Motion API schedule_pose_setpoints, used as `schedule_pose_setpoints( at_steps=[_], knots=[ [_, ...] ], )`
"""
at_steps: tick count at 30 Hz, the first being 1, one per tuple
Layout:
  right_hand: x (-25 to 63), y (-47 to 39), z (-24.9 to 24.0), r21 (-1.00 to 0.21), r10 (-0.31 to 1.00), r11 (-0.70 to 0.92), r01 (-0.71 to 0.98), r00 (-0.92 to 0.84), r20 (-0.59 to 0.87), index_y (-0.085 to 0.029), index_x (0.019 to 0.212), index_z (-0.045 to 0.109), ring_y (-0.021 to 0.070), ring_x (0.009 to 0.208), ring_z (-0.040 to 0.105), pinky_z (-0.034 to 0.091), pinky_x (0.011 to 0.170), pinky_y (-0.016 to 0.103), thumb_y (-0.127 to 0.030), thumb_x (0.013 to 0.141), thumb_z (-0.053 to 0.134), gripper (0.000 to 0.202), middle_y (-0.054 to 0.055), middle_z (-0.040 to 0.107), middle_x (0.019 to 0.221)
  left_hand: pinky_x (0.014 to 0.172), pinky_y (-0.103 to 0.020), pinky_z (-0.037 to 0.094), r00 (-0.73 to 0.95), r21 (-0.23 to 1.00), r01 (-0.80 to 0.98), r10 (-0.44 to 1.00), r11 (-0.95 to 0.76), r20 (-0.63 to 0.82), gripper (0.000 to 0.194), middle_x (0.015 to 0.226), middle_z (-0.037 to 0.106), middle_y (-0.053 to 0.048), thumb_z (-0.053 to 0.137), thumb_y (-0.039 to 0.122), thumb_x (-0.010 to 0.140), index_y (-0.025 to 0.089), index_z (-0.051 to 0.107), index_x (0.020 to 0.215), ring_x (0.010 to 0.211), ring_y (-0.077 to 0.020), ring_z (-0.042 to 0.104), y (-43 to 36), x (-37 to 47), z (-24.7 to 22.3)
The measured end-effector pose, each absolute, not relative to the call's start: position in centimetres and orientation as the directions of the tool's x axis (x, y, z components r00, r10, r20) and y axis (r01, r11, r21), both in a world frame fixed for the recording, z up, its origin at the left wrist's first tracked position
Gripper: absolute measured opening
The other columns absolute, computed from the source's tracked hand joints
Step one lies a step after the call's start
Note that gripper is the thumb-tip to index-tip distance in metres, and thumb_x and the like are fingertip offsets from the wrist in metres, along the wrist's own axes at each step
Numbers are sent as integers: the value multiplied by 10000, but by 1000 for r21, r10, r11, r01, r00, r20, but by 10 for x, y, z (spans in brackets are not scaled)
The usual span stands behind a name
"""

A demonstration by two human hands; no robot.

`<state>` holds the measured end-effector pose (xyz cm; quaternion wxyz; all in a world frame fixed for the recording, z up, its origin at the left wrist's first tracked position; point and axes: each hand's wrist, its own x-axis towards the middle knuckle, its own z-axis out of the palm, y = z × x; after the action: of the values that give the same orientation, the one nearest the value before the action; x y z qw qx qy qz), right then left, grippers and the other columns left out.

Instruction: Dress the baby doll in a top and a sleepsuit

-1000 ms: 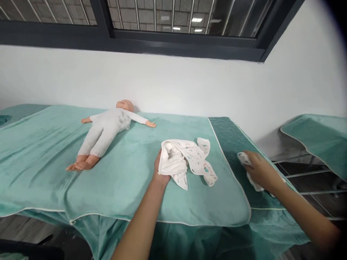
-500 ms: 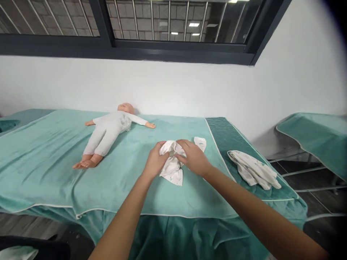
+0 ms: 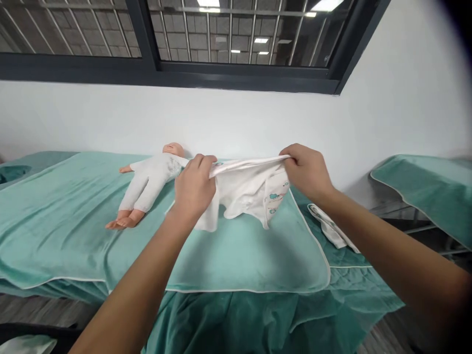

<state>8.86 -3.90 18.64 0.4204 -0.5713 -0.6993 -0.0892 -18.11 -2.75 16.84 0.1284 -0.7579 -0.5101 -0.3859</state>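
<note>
A small white baby garment (image 3: 245, 189) with teal prints hangs stretched between my hands, above the bed. My left hand (image 3: 195, 184) is closed around one end of its upper edge. At the other end, my right hand (image 3: 308, 169) pinches the fabric between thumb and fingers. The garment's lower parts dangle loose; its exact type I cannot tell. Left of my hands a baby doll (image 3: 153, 174) in a white outfit lies on its back, its head toward the wall. My left hand hides one of the doll's arms.
A light green blanket (image 3: 73, 216) covers the bed. On its darker right side lies a folded white printed cloth (image 3: 332, 231), partly behind my right forearm. Another green-covered surface (image 3: 431, 191) stands at the far right. A barred window (image 3: 236, 39) is above the white wall.
Both hands have lifted the garment off the bed and spread apart, pulling its edge taut. Earlier it was bunched between them, low on the blanket. The doll stays in place.
</note>
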Motion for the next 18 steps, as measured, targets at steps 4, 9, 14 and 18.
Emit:
schedule_pose_setpoints(
  at_steps=[4, 9, 14, 18],
  knots=[
    [117, -58, 181, -496, 788, 238, 835, 133, 601, -251, 885, 689, 178, 720, 585, 429, 658, 292, -149, 771, 454, 281, 4, 689, 847, 873, -336, 455, 115, 343, 795, 679, -501, 725, 298, 1081, 696, -43, 451, 131, 853, 228, 627, 1073, 1031, -235, 623, -21, -201, 161],
    [145, -83, 174, -709, 873, 98, 699, 281, 399, -224, 845, 706, 147, 606, 537, 388, 525, 244, -198, 719, 494, 248, -11, 642, 719, 762, -332, 462, 75, 372, 852, 788, -369, 611, 220, 957, 727, -31, 507, 272, 872, 260, 664, 1025, 907, -258, 653, -31, -216, 171],
    [166, -82, 168, -699, 944, -9, 715, 237, 230, -211, 785, 700, 141, 594, 537, 362, 500, 223, -216, 716, 500, 211, -23, 615, 651, 708, -319, 473, 288, 304, 885, 927, -354, 240, 391, 929, 741, -73, 526, 568, 851, 243, 718, 953, 845, -287, 673, -21, -233, 187],
    [167, -46, 157, -544, 985, -30, 839, 118, 128, -210, 789, 700, 159, 664, 589, 383, 536, 227, -216, 748, 495, 209, 0, 673, 737, 784, -312, 498, 343, 247, 922, 925, -298, -163, 625, 1133, 718, -114, 536, 714, 761, 213, 697, 1099, 975, -298, 676, 14, -241, 183]
  ],
)
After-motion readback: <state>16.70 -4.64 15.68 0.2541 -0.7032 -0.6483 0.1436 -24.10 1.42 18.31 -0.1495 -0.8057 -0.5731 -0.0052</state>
